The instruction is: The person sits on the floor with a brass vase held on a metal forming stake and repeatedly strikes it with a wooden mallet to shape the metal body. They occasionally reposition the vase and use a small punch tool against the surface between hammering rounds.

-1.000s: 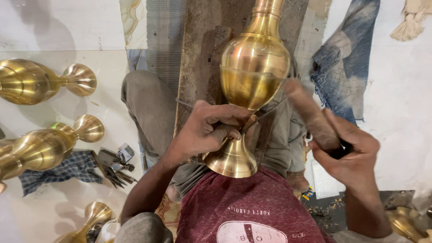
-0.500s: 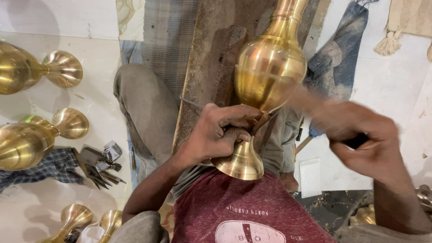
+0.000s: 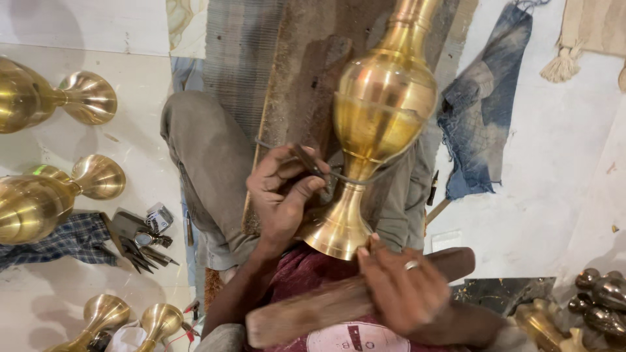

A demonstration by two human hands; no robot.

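We see a polished brass vase (image 3: 381, 111), bulbous body, flared foot toward us, lying tilted along a worn wooden plank (image 3: 306, 72); a wooden mallet (image 3: 326, 306) lies crosswise below the foot.

Head cam, steep down, close-up.

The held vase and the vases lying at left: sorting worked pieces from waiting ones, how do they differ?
The held vase lies along a wooden plank on the person's lap, its neck pointing away; the left vases lie on the pale floor, feet pointing right. The left hand presses a thin tool to the held vase's stem and the right hand holds a wooden mallet; no hand touches the left vases. All are shiny brass with flared feet.
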